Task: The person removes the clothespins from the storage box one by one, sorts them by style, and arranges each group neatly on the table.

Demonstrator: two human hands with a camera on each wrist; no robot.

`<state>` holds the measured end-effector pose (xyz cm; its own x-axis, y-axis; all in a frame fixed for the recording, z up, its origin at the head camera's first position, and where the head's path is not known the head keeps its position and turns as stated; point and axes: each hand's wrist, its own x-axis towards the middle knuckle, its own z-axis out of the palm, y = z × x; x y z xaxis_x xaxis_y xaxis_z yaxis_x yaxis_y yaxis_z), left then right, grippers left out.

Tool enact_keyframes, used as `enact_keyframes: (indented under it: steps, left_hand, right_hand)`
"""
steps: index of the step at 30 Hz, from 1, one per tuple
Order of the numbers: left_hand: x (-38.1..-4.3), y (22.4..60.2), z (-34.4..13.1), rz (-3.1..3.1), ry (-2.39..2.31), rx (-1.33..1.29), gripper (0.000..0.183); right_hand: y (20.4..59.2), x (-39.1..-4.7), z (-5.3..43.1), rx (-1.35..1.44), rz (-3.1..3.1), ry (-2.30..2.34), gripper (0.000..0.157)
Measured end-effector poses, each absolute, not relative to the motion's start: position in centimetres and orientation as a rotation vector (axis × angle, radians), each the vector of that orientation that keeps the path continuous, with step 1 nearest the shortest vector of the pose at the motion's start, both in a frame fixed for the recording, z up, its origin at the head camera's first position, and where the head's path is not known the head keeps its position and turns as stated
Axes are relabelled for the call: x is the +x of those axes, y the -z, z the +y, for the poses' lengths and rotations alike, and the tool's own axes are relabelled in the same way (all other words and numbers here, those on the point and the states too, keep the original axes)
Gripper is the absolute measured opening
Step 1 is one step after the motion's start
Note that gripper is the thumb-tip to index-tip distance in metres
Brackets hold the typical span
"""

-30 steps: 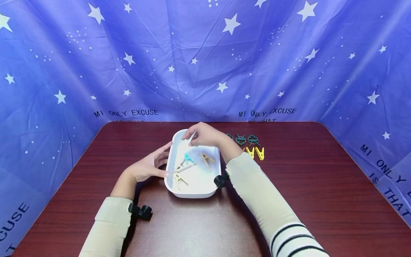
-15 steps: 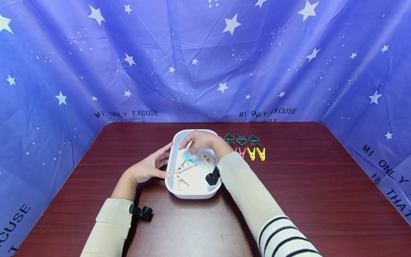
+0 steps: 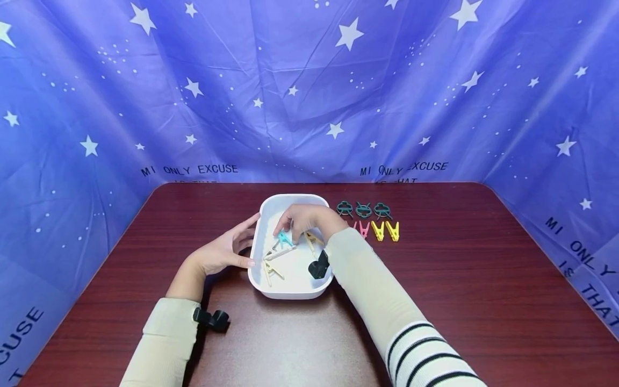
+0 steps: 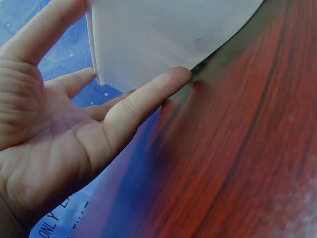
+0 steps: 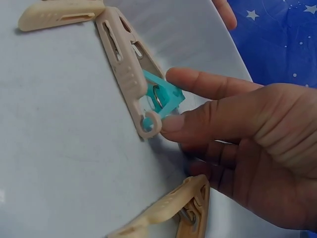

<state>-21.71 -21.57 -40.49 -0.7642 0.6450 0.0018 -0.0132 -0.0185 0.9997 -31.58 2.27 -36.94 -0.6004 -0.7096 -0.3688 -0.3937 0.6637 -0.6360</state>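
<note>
Your right hand (image 3: 306, 219) is down inside the white oval plastic tray (image 3: 290, 290), with its thumb and forefinger closing round the small turquoise plastic clothes peg (image 5: 163, 96). In the right wrist view the fingers (image 5: 208, 84) touch the peg on both sides, so they pinch it, while it rests against the tray floor. That peg lies near the tray's far left part, tangled against a pale beige plastic clothes peg (image 5: 130, 82); a second beige peg (image 5: 166, 210) lies just beside your knuckles, and a third (image 5: 59, 12) sits further off in the same tray.

Your left hand (image 3: 223, 250) rests against the tray's outer left wall with its fingers (image 4: 148, 96) straight and relaxed, touching the white plastic and gripping nothing.

The tray stands on the dark reddish wooden surface (image 3: 483, 301). Well to the right of it on that surface, three dark green round clips (image 3: 364, 209) stand in a row, and just in front of them a pink peg (image 3: 364, 229) and two yellow pegs (image 3: 385, 230) lie side by side. Blue star-printed cloth (image 3: 309, 80) hangs behind and round the surface.
</note>
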Motion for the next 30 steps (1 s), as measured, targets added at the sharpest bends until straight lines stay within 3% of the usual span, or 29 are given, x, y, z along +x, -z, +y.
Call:
enact_keyframes:
  steps: [8,30]
  left_hand:
    - [-21.7,40.2,-21.6,1.794,-1.836,0.654,0.114]
    - [-21.5,40.3,-21.6,1.789,-1.841,0.665,0.116]
  right_hand:
    - [37.1,-31.6,2.4,-0.852,2.282,0.678,0.029]
    - [35.7,-31.1,3.2,-0.826,2.38,0.703,0.019]
